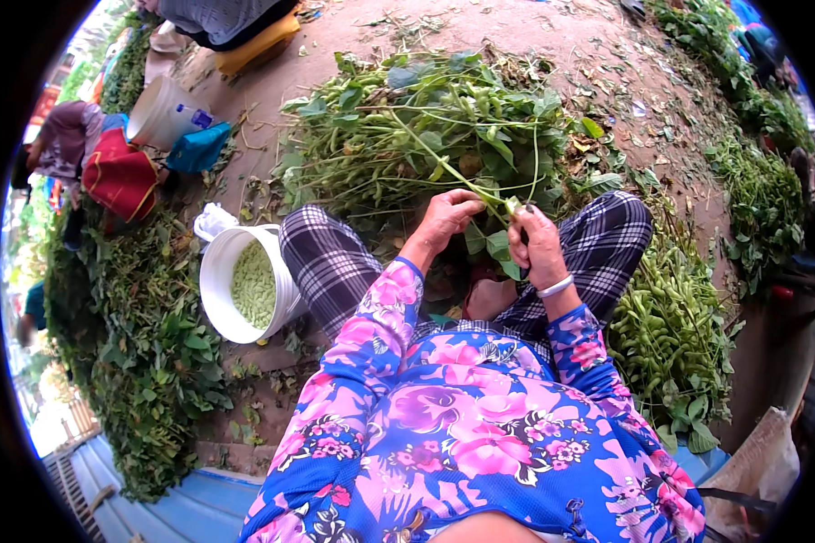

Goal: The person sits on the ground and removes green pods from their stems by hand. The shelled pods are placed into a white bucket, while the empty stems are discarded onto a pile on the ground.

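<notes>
Between my knees, my left hand (452, 216) pinches a green soybean stem (441, 161) near its thick end. My right hand (536, 241), with a bracelet at the wrist, is closed round the same stem's end and a small dark-handled tool (524, 261), mostly hidden by the fingers. Leaves hang from the stem between the hands. Just beyond them lies a heap of soybean plants with pods (394, 146). Left of my knee stands a white plastic bucket (219, 288) holding shelled green beans (253, 285).
A white plastic bag (214, 221) lies behind the bucket. More leafy plants (156, 380) are piled at the left, and podded plants (672, 326) at the right. Another bucket (159, 112) and a seated person (75, 136) are at the upper left; another person (224, 17) sits at the top.
</notes>
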`<state>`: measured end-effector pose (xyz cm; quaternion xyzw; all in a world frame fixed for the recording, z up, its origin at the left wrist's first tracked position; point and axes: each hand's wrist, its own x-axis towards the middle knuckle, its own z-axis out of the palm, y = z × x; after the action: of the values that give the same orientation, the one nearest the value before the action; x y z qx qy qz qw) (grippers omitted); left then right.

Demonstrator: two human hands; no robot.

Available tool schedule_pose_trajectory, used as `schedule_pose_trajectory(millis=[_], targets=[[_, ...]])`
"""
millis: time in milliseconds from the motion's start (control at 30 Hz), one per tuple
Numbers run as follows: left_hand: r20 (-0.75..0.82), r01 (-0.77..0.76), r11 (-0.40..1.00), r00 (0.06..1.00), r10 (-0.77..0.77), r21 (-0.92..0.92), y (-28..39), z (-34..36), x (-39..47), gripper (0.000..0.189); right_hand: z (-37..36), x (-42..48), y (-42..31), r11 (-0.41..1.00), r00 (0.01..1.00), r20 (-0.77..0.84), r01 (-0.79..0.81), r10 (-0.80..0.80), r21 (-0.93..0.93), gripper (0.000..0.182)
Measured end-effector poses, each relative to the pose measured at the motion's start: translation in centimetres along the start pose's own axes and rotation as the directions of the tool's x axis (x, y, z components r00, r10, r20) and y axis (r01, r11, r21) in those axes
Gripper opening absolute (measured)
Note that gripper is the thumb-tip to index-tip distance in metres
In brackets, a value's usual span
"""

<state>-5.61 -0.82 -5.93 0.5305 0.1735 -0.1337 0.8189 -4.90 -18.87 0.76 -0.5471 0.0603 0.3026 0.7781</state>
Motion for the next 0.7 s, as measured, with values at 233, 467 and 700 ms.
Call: schedule_pose_trajectory(millis=[233,467,700], targets=[[0.08,0.002,0.998,0.997,0.003,-0.069,0.8,0.5,-0.1,0.02,0.1,-0.2,0.1,0.999,0.999,-0.011,-0.039,0.039,0.019,0.017],[0.042,0.032,0.994,0.998,-0.036,0.103,1.7,-0.2,-0.2,0.019,0.8,0.0,0.5,0.996,0.996,-0.027,0.079,-0.08,-0.04,0.021],[0.079,0.119,0.982,0.991,-0.109,-0.149,0.8,-0.4,-0.2,0.013,1.7,1.2,3.3,0.513,0.875,0.042,0.322,-0.483,-0.796,0.025]])
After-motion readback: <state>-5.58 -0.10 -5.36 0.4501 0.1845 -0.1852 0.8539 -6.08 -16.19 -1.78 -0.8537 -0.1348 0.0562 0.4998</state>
